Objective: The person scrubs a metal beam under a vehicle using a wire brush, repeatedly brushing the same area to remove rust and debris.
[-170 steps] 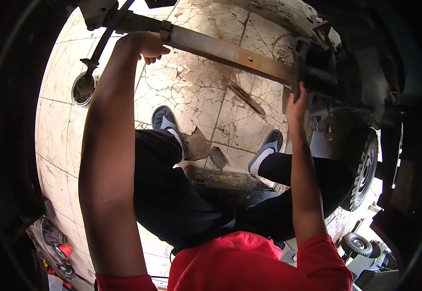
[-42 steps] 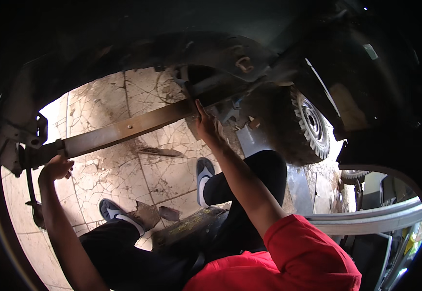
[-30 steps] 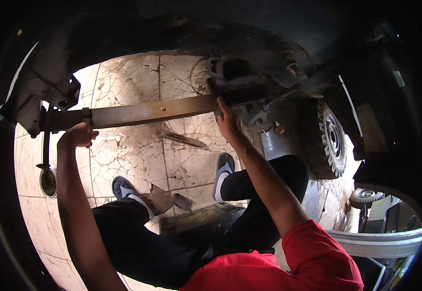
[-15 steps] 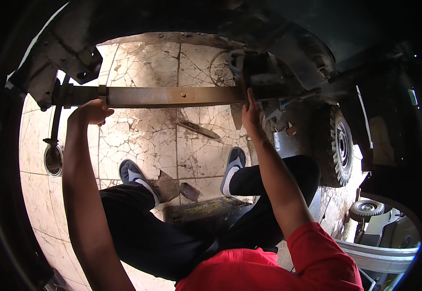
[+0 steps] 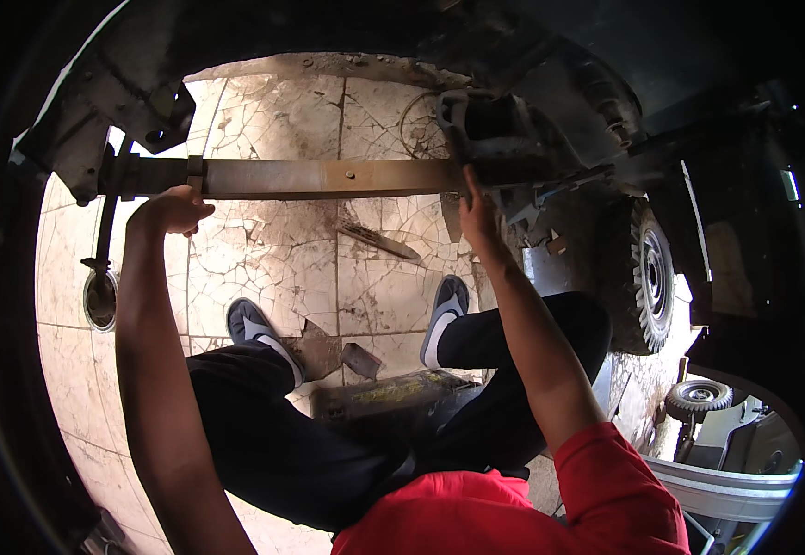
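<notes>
A long flat leaf spring (image 5: 301, 179) runs crosswise beneath the vehicle, with a small round-headed bolt at its middle. Toward its left end a metal clip (image 5: 195, 173) wraps round it. My left hand (image 5: 177, 210) is at the spring's near edge beside this clip, its fingers curled; what they hold, if anything, is hidden. Over near the spring's right part, my right hand (image 5: 482, 217) is closed on a dark bar-shaped tool (image 5: 458, 146) that points away from me. The tool's kind is too dark to tell.
Cracked tiles (image 5: 264, 250) cover the floor, where a worn flat strip (image 5: 379, 242) lies. A treaded wheel (image 5: 652, 276) stands at right. A dark block (image 5: 389, 393) sits between my legs. From the left bracket (image 5: 106, 129) hangs a rod with a round end (image 5: 100, 302).
The dark tool in my right hand has tilted, its far end shifting left. My left hand stays by the clip. The whole view has moved slightly.
</notes>
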`<state>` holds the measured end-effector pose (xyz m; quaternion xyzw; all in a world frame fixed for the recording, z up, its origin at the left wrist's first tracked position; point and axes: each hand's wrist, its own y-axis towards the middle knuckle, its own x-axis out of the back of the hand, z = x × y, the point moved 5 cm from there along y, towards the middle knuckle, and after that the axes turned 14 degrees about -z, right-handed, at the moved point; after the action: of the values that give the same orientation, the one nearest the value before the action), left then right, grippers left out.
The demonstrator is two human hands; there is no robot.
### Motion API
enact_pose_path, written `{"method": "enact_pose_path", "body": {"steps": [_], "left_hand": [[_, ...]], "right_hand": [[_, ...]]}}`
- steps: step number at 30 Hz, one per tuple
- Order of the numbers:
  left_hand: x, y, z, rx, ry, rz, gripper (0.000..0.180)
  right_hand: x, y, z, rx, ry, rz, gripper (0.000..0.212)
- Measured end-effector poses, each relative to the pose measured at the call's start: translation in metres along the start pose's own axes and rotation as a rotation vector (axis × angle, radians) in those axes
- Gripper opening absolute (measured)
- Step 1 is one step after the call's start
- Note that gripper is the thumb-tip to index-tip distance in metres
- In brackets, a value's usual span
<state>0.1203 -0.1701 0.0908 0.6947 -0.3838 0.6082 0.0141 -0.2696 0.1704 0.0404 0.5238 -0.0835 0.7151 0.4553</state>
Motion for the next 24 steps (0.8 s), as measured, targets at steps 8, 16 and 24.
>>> {"method": "enact_pose_path", "body": {"steps": [8,16,24], "left_hand": [[0.007,-0.001,-0.016,0.011,-0.046,-0.034,0.041],[0.003,0.0,-0.01,-0.009,-0.019,-0.035,0.042],[0.0,0.006,-0.001,0.022,-0.016,0.011,0.042]], "right_hand": [[0.007,0.014,-0.025,0.105,-0.039,-0.085,0.077],[0.014,0.011,0.009,0.298,0.145,-0.173,0.076],[0.01,0.0,0.002,0.18,0.095,-0.097,0.073]]}}
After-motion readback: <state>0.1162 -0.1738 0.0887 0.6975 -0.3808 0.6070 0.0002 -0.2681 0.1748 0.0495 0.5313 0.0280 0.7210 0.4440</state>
